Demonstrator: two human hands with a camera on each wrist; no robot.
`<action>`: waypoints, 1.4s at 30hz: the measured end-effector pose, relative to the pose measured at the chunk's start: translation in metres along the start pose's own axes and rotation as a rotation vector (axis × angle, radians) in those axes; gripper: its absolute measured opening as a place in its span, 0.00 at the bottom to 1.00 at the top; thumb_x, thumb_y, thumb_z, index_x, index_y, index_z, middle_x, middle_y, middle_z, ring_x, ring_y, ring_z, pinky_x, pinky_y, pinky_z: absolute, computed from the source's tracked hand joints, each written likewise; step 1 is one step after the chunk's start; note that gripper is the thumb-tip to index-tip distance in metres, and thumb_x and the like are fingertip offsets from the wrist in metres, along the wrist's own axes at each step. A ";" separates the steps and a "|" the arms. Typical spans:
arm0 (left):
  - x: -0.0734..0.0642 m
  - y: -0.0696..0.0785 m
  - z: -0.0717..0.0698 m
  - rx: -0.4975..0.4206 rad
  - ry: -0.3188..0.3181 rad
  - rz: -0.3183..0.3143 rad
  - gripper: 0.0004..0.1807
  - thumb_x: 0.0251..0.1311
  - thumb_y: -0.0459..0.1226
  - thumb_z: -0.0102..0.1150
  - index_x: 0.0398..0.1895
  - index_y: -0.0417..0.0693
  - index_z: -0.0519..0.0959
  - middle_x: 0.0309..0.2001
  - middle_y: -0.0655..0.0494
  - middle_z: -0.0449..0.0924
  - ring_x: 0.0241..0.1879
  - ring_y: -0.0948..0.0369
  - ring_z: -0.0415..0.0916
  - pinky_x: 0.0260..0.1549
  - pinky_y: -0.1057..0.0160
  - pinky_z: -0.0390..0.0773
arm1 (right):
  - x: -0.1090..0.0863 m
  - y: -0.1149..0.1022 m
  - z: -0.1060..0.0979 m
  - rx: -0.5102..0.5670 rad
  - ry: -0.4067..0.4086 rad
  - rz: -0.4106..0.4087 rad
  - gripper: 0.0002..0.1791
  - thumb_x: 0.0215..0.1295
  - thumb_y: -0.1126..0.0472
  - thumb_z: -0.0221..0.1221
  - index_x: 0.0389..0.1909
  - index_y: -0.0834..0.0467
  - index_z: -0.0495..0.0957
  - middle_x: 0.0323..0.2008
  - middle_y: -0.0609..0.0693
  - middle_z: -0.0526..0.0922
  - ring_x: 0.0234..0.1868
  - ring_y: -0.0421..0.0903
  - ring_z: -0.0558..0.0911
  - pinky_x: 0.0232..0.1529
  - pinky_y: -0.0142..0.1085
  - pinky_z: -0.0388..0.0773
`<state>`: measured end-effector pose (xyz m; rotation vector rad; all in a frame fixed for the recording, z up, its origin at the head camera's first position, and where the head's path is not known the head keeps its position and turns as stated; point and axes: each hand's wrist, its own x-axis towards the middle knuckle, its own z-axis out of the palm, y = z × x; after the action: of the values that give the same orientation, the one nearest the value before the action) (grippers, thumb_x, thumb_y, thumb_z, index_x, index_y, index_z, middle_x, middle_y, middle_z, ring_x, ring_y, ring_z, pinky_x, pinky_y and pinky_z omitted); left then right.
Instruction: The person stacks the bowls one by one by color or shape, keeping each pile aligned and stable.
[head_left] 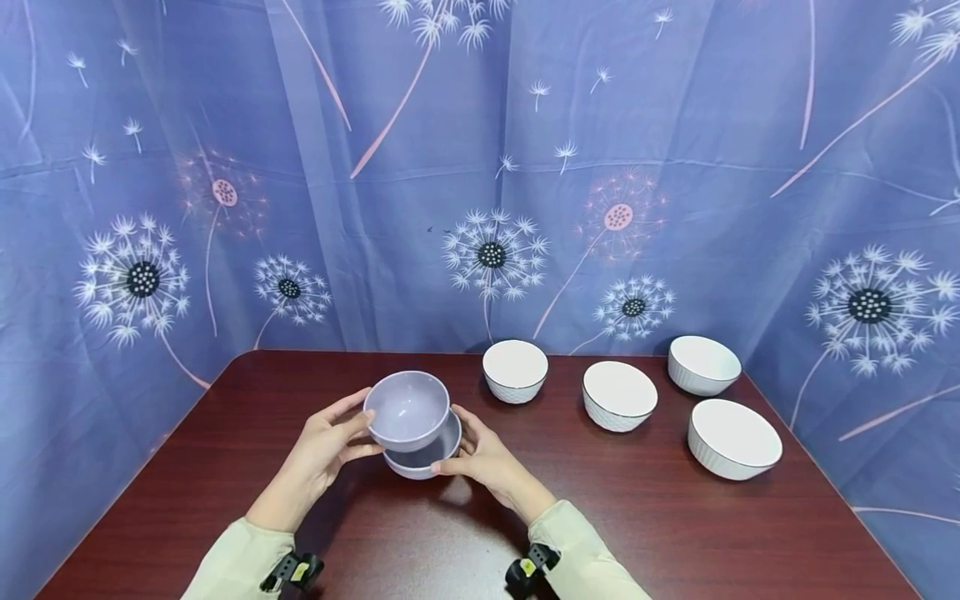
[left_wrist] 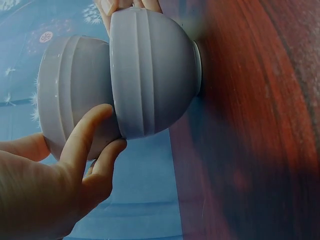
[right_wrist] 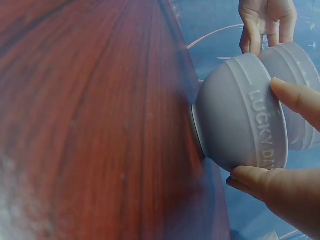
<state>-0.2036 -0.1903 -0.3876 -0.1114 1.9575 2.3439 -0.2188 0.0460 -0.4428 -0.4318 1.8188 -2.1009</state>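
My left hand (head_left: pixel 324 446) grips a lavender bowl (head_left: pixel 408 406) from its left side, thumb at the rim and fingers around the wall. Just beneath it is a second lavender bowl (head_left: pixel 442 450), held by my right hand (head_left: pixel 491 460) at its right side. The upper bowl is tilted and overlaps the lower one's opening, hiding part of its inside. In the right wrist view, raised letters reading "LUCKY DA" run along the lower bowl (right_wrist: pixel 230 110), whose foot is close to the table. The left wrist view shows the raised bands around both bowls.
On the right half of the dark red wooden table (head_left: pixel 570 500) stand several white bowls, among them a small one (head_left: pixel 515 367), a textured one (head_left: pixel 619 396) and a ribbed one (head_left: pixel 733 439). A blue dandelion-print curtain (head_left: pixel 420 250) hangs behind and beside the table.
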 end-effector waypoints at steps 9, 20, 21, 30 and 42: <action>0.002 0.001 0.002 0.048 0.026 -0.017 0.28 0.66 0.28 0.54 0.68 0.30 0.62 0.52 0.39 0.75 0.36 0.57 0.82 0.36 0.54 0.83 | 0.001 0.002 -0.001 0.025 -0.008 0.003 0.53 0.49 0.75 0.66 0.74 0.63 0.48 0.73 0.61 0.53 0.72 0.57 0.56 0.69 0.46 0.56; 0.007 -0.001 0.004 0.122 0.073 -0.023 0.24 0.64 0.26 0.55 0.63 0.27 0.67 0.50 0.35 0.77 0.33 0.57 0.83 0.32 0.57 0.83 | 0.000 0.000 0.001 -0.001 -0.002 -0.009 0.54 0.48 0.75 0.67 0.74 0.65 0.46 0.72 0.63 0.53 0.72 0.59 0.56 0.68 0.47 0.56; 0.008 -0.001 0.004 0.128 0.077 -0.023 0.24 0.63 0.26 0.55 0.62 0.27 0.68 0.50 0.35 0.78 0.33 0.58 0.83 0.31 0.57 0.83 | 0.000 0.000 0.001 0.000 -0.001 -0.010 0.54 0.48 0.75 0.67 0.74 0.65 0.46 0.72 0.63 0.53 0.72 0.59 0.56 0.68 0.47 0.56; 0.009 -0.001 0.005 0.165 0.088 -0.003 0.22 0.61 0.26 0.57 0.59 0.24 0.70 0.41 0.42 0.82 0.30 0.60 0.82 0.28 0.59 0.83 | -0.002 -0.001 0.002 0.004 0.014 -0.006 0.54 0.48 0.76 0.67 0.74 0.66 0.47 0.72 0.64 0.54 0.71 0.60 0.56 0.68 0.47 0.57; 0.010 -0.001 0.008 0.234 0.097 0.010 0.21 0.60 0.25 0.57 0.56 0.24 0.73 0.42 0.42 0.82 0.31 0.60 0.81 0.30 0.57 0.84 | -0.002 0.000 0.001 0.017 0.007 -0.017 0.53 0.48 0.74 0.68 0.73 0.65 0.49 0.71 0.63 0.57 0.71 0.60 0.57 0.69 0.47 0.55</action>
<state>-0.2139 -0.1817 -0.3883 -0.2024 2.2655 2.1322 -0.2164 0.0460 -0.4425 -0.4379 1.8065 -2.1297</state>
